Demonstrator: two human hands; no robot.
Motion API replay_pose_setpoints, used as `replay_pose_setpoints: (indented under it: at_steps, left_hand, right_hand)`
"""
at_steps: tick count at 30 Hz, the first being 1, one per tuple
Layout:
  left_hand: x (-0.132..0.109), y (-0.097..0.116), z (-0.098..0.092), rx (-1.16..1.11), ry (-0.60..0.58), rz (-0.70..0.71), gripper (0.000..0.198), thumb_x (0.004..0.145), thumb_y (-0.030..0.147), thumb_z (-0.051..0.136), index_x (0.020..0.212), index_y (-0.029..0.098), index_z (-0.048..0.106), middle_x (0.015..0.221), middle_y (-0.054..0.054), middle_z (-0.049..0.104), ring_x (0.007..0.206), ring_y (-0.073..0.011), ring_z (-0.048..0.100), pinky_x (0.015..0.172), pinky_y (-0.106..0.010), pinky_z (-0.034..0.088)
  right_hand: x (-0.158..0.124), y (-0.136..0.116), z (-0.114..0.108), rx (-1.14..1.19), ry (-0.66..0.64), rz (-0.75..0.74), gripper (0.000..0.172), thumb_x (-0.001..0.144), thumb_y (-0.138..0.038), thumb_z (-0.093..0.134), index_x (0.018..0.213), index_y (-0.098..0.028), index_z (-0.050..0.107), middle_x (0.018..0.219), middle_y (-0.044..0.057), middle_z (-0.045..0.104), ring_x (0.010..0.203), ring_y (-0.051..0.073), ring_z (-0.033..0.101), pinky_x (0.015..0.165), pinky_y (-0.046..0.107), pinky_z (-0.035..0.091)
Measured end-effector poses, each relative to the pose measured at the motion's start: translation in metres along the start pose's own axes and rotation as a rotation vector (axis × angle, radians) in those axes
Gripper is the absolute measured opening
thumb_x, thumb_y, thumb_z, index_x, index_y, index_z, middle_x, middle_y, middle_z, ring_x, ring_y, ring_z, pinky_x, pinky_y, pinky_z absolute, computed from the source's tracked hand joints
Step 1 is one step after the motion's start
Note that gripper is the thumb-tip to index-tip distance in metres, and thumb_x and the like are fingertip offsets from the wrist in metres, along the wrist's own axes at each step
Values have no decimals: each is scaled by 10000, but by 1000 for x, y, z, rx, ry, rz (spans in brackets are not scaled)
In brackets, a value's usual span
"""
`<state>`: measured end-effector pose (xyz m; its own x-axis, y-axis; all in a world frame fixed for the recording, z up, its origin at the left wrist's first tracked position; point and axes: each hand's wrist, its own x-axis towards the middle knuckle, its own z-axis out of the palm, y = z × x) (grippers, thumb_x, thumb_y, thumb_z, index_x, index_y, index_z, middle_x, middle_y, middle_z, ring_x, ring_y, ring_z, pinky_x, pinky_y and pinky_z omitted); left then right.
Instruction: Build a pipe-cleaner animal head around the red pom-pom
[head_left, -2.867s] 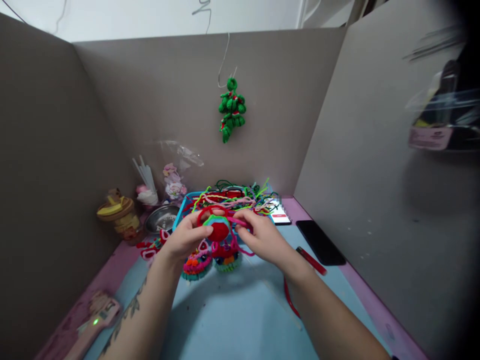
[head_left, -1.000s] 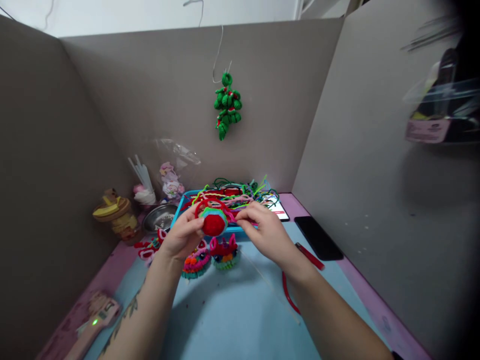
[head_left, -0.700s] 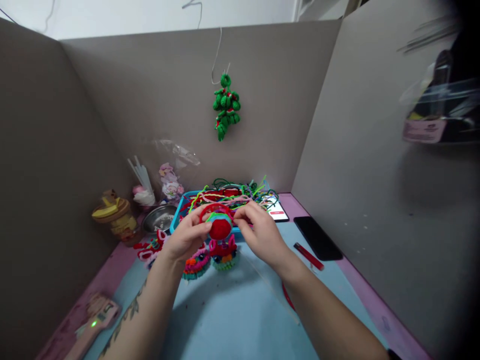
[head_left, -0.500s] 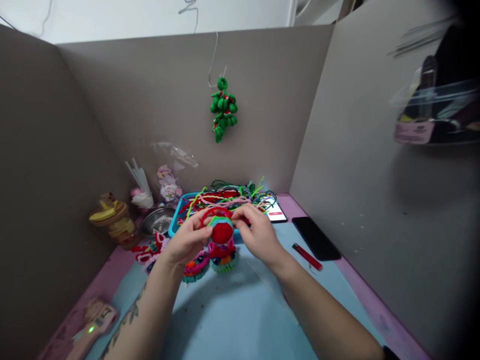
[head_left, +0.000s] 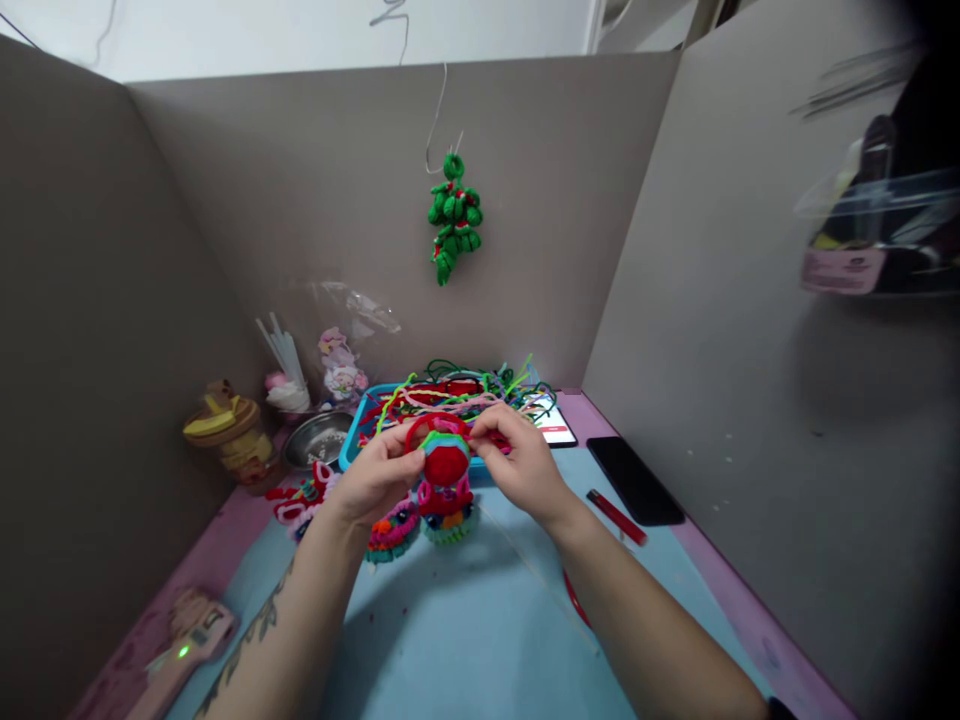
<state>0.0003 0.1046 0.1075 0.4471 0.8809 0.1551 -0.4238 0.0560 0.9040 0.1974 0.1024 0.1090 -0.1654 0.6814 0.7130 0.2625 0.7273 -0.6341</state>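
Observation:
A round red piece with a light blue and green edge is held up above the blue mat, and a red loop rises behind it. My left hand is closed on its left side, thumb against the edge. On the right, my right hand pinches at the red strand beside the piece; its fingertips are small and partly hidden. Just below the piece, a colourful yarn figure with dark eyes stands on the mat. Beside it sits a pink and orange figure, partly behind my left wrist.
A blue tray of colourful strands lies behind my hands. A black phone and red cutter are at the right. A metal bowl, yellow-lidded cup and pink device stand left. Green ornament hangs from the back panel.
The view has shifted slightly, so most things appear a little further right. Both hands keep their hold at the red piece, with little visible change in their pose.

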Motion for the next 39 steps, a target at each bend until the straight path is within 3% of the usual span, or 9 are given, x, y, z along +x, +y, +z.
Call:
replay_pose_setpoints:
  at_steps: [7,22,28,33,39]
  left_hand:
    - [0,3,8,-35,4,-14,310,681,216,774,975,134,719,887,-76,720,736,-154,641,713,-235,467]
    - [0,-3,8,-82,46,-68,318,675,210,762,971,128,680,829,-64,698,707,-168,640,669,-251,464]
    - [-1,3,2,-121,79,-3,283,680,215,746,945,146,674,882,-75,709,811,-206,668,750,-292,494]
    - [-1,5,-1,-141,89,0,285,690,217,735,956,146,662,887,-86,712,899,-241,669,811,-330,494]
    - [1,2,6,-125,80,0,353,691,212,743,1027,135,668,910,-80,715,820,-190,671,774,-270,494]
  right_hand:
    - [1,-2,-1,-77,-52,-39,195,831,-44,441,773,-205,537,767,19,568,769,158,531,706,280,418]
    - [-7,-5,10,-213,112,-155,174,846,-70,469,825,-232,530,816,37,598,830,197,540,782,353,444]
    - [-1,-4,-2,-218,77,-84,131,879,-164,520,970,-233,584,982,58,650,987,214,571,880,381,435]
    - [1,-1,-7,-226,70,13,93,880,-198,535,837,-227,612,854,39,658,875,200,588,792,346,444]
    - [-2,-7,3,-194,97,107,137,856,-206,543,725,-211,580,743,21,622,760,174,570,715,305,426]
